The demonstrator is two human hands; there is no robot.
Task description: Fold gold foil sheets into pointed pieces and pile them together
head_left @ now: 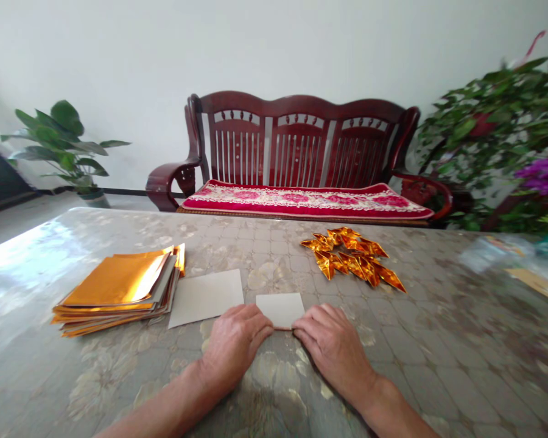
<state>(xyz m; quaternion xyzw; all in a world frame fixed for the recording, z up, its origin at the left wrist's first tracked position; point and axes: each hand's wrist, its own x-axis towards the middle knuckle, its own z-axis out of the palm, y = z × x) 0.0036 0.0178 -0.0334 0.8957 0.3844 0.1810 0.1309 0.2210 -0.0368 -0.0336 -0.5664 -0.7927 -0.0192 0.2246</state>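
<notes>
A small sheet of paper (pixel 281 309), pale side up, lies on the table between my hands, its near edge folded into a narrow strip. My left hand (pixel 240 334) pinches the left end of that edge, fingers closed. At the right end, my right hand (pixel 331 337) pinches the same edge. Another pale sheet (pixel 207 297) lies flat beyond my left hand. To its left rises a stack of gold foil paper (pixel 119 281), its sheets uneven at the edges. Several folded gold foil pieces (pixel 351 252) lie in a loose cluster beyond my right hand.
A patterned cloth covers the table (pixel 420 377). Clear plastic packaging (pixel 497 250) and a tan card piece (pixel 532 281) lie at the right. Behind the table stands a dark red wooden bench (pixel 296 146) with a red floral cushion (pixel 310 199). Potted plants (pixel 70 146) flank it.
</notes>
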